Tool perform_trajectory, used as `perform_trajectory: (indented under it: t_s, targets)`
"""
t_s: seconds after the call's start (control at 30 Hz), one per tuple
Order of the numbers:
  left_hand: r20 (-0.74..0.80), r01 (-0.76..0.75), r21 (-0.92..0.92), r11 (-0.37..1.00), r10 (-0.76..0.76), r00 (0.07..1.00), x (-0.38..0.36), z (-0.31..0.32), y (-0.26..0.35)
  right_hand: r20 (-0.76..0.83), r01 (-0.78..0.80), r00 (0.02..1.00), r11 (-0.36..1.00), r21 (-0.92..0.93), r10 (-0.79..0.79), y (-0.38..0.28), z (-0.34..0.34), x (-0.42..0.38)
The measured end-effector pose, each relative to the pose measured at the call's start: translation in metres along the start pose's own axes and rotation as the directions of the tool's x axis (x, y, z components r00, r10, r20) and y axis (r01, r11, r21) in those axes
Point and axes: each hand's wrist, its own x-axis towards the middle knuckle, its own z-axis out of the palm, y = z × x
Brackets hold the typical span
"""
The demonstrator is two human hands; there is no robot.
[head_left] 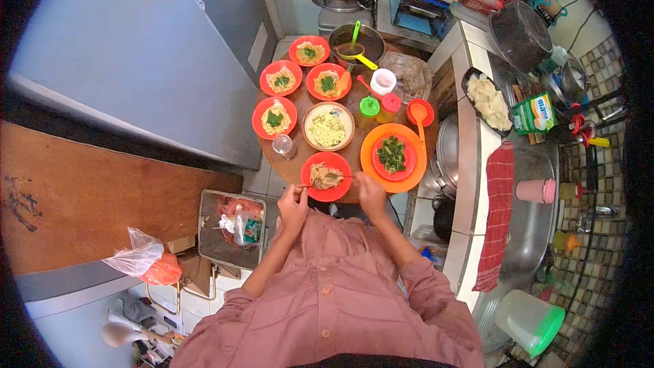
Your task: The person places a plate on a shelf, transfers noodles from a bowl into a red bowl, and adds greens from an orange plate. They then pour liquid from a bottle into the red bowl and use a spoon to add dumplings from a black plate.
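Note:
A red bowl (328, 194) of noodles stands at the table's near edge, right in front of me. My left hand (293, 206) is closed at its left rim on a thin metal utensil that reaches into the noodles (322, 174). On the other side my right hand (371, 195) grips a metal spoon (334, 176), its head among the noodles. Just beyond is a bowl of pale shredded food (328, 129). To the right, leafy greens (392, 154) fill a red dish on an orange plate (366, 152). A clear glass (284, 146) stands left of the noodles.
Several red bowls (275, 117) of noodles with greens line the table's left side. A pot (376, 39) with a yellow strainer (364, 58) stands behind, near lidded jars (369, 107). The counter and sink (530, 238) flank the right; a waste bin (232, 257) is low left.

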Motion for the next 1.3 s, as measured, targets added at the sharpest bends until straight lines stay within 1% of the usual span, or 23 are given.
perform_trajectory:
  t_s: [0.07,0.23,0.3,0.33,0.37,0.4,0.43,0.47,0.53,0.6,0.67,0.73,0.77,0.83,0.87,0.93,0.97,1.03,1.1,1.13,1.17,1.27,1.3]
  targets:
    - [-0.023,-0.031,0.046,0.998,0.032,0.999,0.002,0.0,0.001,-0.046,-0.333,0.935,0.917,0.218,0.35,-0.007,-0.01,0.015]
    - [-0.041,0.013,0.017,1.0,-0.012,0.999,0.008,0.001,-0.005,-0.08,-0.295,0.949,0.949,0.11,0.304,0.011,0.0,0.015]
    - [-0.051,0.004,0.012,1.0,-0.003,0.999,0.012,0.005,-0.011,0.03,-0.402,0.915,0.903,0.152,0.402,0.011,0.006,0.014]
    - [-0.051,0.056,0.006,0.998,-0.055,0.997,0.014,0.007,-0.014,0.027,-0.399,0.916,0.905,0.15,0.4,0.022,0.017,0.008]
    - [-0.05,0.107,0.002,0.994,-0.107,0.993,0.015,0.008,-0.017,0.054,-0.511,0.845,0.772,0.377,0.533,0.035,0.032,0.002]
    - [-0.05,0.105,0.0,0.994,-0.105,0.993,0.02,0.008,-0.014,0.116,-0.578,0.758,0.578,0.576,0.642,0.037,0.038,0.003]
    - [-0.044,0.132,0.007,0.991,-0.131,0.99,0.025,0.009,-0.011,0.185,-0.63,0.702,0.48,0.61,0.687,0.042,0.039,0.003]
    - [-0.035,0.164,0.017,0.986,-0.163,0.986,0.025,0.007,-0.008,0.189,-0.636,0.699,0.477,0.607,0.69,0.045,0.04,0.0]
    - [-0.017,0.17,0.042,0.984,-0.17,0.985,0.027,0.004,-0.001,0.274,-0.689,0.596,0.305,0.657,0.755,0.049,0.039,0.005]
    - [0.002,0.175,0.073,0.982,-0.176,0.984,0.029,0.002,0.001,0.265,-0.684,0.619,0.342,0.645,0.739,0.048,0.032,0.007]
    - [0.057,0.12,-0.084,0.989,-0.115,0.992,0.03,0.0,0.001,0.252,-0.674,0.642,0.377,0.635,0.725,0.042,0.021,0.009]
    - [0.106,0.094,-0.032,0.995,-0.09,0.99,0.029,-0.004,0.0,0.192,-0.607,0.759,0.571,0.553,0.622,0.026,0.004,0.012]
    - [0.152,0.064,0.013,0.998,-0.065,0.986,0.032,-0.005,0.0,0.188,-0.605,0.76,0.571,0.554,0.623,0.018,-0.004,0.016]
    - [0.19,0.031,0.018,0.999,-0.034,0.981,0.034,-0.007,0.004,0.199,-0.49,0.872,0.803,0.34,0.447,0.003,-0.019,0.017]
    - [0.224,-0.003,0.02,1.0,-0.002,0.975,0.034,-0.009,0.006,0.2,-0.493,0.87,0.802,0.338,0.45,0.002,-0.021,0.014]
    - [0.227,-0.02,-0.013,1.0,0.022,0.974,0.037,-0.01,0.011,0.14,-0.375,0.924,0.916,0.139,0.357,-0.002,-0.025,0.012]
    - [0.227,-0.04,-0.045,0.998,0.049,0.973,0.039,-0.011,0.013,0.141,-0.377,0.923,0.916,0.138,0.359,-0.005,-0.027,0.013]
    - [0.228,-0.028,-0.041,0.999,0.037,0.973,0.046,-0.013,0.02,0.05,-0.263,0.963,0.964,-0.049,0.265,-0.017,-0.033,0.018]
    - [0.229,-0.018,-0.036,0.999,0.026,0.973,0.048,-0.014,0.017,0.008,-0.228,0.973,0.965,-0.129,0.231,-0.015,-0.026,0.014]
    - [0.202,-0.049,0.016,0.999,0.045,0.978,0.049,-0.013,0.011,-0.031,-0.193,0.981,0.959,-0.208,0.191,-0.014,-0.021,0.012]
    - [0.174,-0.082,0.068,0.994,0.069,0.982,0.052,-0.011,0.007,-0.037,-0.192,0.981,0.959,-0.208,0.189,-0.013,-0.016,0.011]
    - [0.146,-0.067,0.083,0.994,0.054,0.988,0.057,-0.01,0.003,-0.013,-0.263,0.963,0.934,-0.242,0.268,-0.012,0.001,0.005]
    - [0.152,-0.067,0.083,0.994,0.053,0.987,0.057,-0.009,0.001,0.005,-0.487,0.874,0.873,0.025,0.487,-0.007,0.01,0.002]
